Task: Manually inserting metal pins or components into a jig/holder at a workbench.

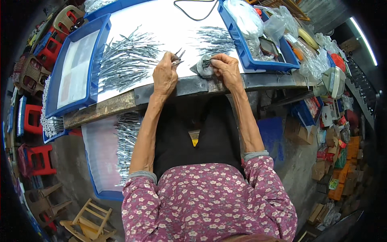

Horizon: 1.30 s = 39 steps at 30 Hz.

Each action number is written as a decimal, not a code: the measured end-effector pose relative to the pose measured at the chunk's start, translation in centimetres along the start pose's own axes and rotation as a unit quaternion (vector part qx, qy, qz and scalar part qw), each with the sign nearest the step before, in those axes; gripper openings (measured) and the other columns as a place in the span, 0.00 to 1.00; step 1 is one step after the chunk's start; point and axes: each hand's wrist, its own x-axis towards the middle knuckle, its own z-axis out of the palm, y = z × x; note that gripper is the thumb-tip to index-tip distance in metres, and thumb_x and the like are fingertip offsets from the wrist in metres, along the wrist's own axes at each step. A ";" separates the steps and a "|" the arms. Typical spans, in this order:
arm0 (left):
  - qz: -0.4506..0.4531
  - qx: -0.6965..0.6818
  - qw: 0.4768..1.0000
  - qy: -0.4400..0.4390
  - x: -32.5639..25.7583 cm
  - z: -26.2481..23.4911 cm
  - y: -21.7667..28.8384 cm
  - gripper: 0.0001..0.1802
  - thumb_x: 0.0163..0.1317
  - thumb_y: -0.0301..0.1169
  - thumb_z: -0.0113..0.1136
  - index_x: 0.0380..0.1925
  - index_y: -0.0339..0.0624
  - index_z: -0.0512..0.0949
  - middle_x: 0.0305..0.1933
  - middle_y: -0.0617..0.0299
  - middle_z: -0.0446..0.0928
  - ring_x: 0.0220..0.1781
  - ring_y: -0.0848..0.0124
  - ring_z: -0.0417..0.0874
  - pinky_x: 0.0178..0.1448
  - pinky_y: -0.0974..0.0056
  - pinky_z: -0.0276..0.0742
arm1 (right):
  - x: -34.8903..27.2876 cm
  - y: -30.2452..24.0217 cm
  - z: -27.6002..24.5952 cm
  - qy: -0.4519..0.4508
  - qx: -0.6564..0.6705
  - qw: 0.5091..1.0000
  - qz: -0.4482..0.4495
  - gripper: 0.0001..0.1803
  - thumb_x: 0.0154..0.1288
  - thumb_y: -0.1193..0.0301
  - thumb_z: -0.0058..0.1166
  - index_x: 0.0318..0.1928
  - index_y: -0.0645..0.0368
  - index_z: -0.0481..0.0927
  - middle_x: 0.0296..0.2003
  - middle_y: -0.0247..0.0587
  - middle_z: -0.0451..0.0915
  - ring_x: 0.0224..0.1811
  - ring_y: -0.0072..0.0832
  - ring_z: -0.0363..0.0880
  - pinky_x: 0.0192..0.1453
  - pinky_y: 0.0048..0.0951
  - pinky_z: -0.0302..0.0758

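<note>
Poking past left fingers (167, 60), metal pieces (177, 62), grey plastic (204, 70) at right fingers (219, 63)

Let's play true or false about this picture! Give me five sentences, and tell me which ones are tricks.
1. The left hand holds thin, dark metal strips. True.

2. The right hand is empty. False: its fingers hold a small, crumpled grey plastic bag.

3. The big heap of thin grey metal strips is left of the smaller heap of grey strips. True.

4. The red plastic stools stand on the table. False: they are off to the left, away from it.

5. The person's sleeves are plain green. False: they are purple-red with pale flowers.
</note>
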 end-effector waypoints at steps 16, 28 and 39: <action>-0.208 -0.424 0.878 -0.070 -3.6 -0.1 5.9 0.04 0.58 0.27 0.48 0.29 0.38 0.69 0.19 0.67 0.69 0.20 0.82 0.64 0.24 0.75 0.59 | -2.7 -2.6 1.1 -0.044 0.218 0.974 0.052 0.03 0.57 0.80 0.47 0.33 0.68 0.72 0.24 0.43 0.77 0.25 0.24 0.77 0.29 0.19 0.75; -0.204 -0.451 0.863 -0.101 -5.0 -0.3 6.4 0.11 0.59 0.37 0.54 0.34 0.41 0.71 0.21 0.70 0.71 0.19 0.86 0.64 0.23 0.80 0.55 | -4.4 -3.5 1.6 -0.081 0.180 0.980 -0.018 0.09 0.57 0.78 0.51 0.39 0.65 0.72 0.26 0.34 0.74 0.22 0.14 0.65 0.25 0.14 0.62; -0.225 -0.467 0.848 -0.106 -5.3 -0.6 6.9 0.06 0.58 0.28 0.52 0.32 0.37 0.70 0.20 0.68 0.69 0.23 0.83 0.66 0.26 0.77 0.59 | -4.5 -3.5 1.8 -0.045 0.164 0.985 -0.020 0.10 0.58 0.77 0.51 0.40 0.70 0.75 0.26 0.38 0.76 0.21 0.16 0.67 0.25 0.15 0.62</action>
